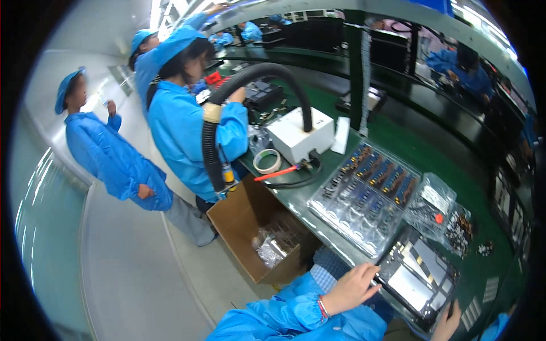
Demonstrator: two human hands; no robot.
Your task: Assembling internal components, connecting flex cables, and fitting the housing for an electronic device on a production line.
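Note:
An opened tablet (pixel 406 279), with a black frame and silver battery panels, lies at the near edge of the green bench. At its left edge is my left hand (pixel 351 290), thumb and fingers drawn together around something small that I cannot make out. My right hand (pixel 448 324) grips the tablet's near right edge, partly cut off by the picture's lower border. Just beyond the tablet sits a clear plastic tray (pixel 355 211) with rows of small orange, blue and dark parts. Clear bags (pixel 430 202) of small parts lie right of the tray.
A white box (pixel 301 136) with a black flexible hose (pixel 256 71) stands further left, beside a tape roll (pixel 267 161) and a red-handled tool (pixel 277 173). Below the bench edge is an open cardboard box (pixel 244 219). A co-worker (pixel 182 125) in blue works at the left.

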